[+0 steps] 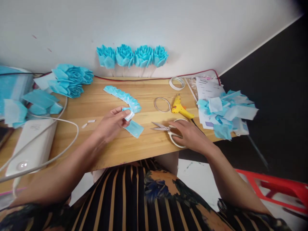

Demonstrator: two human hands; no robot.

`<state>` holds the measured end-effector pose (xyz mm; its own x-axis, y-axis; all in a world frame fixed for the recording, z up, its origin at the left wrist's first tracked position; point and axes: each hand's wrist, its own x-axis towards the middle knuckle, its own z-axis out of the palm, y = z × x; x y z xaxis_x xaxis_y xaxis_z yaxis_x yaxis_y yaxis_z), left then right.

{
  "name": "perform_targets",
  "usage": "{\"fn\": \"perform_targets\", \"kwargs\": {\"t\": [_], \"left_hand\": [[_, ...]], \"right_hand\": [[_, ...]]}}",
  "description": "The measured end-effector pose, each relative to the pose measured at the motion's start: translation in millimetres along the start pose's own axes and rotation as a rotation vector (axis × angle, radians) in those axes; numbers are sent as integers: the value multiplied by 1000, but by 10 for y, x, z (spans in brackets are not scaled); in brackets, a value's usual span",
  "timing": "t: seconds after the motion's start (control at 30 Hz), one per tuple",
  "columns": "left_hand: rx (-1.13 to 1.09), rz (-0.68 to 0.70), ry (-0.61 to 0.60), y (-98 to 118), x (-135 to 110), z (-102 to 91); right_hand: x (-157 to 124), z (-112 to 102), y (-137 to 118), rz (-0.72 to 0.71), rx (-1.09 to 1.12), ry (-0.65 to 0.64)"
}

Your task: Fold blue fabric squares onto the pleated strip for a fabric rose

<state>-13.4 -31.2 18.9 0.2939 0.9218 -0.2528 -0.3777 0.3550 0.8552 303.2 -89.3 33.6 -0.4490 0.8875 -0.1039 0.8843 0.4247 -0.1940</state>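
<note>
My left hand [111, 123] pinches a small folded piece of light blue paper [128, 114] just above the wooden table [101, 106]. A flat blue paper piece [134, 128] lies under it, and a curved row of folded blue pieces [122, 95] runs away from it. My right hand [189, 134] rests on the white handles of a pair of scissors [161, 127] near the table's front edge, fingers curled over them. The blades point left, slightly apart.
A yellow glue gun [180, 109], a clear ring [162, 104] and a tape roll [177, 83] lie at the right. Blue paper scraps [225, 114] pile on papers at the right edge. Paper flowers [131, 56] lean on the wall. Blue petals [69, 78], a white device [31, 144] and cables sit left.
</note>
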Motion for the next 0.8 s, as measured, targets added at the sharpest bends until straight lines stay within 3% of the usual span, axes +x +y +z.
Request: {"fn": "perform_targets", "kwargs": {"t": [0.23, 0.4, 0.63, 0.8], "left_hand": [[28, -9, -23, -11, -9, 3], [37, -9, -35, -14, -5, -14], [25, -15, -45, -32, 9, -5], [73, -23, 8, -85, 27, -8]], "right_hand": [[165, 28, -202, 37, -81, 112], [357, 200, -292, -18, -22, 88], [325, 153, -293, -37, 31, 50], [421, 156, -461, -40, 266, 209]]}}
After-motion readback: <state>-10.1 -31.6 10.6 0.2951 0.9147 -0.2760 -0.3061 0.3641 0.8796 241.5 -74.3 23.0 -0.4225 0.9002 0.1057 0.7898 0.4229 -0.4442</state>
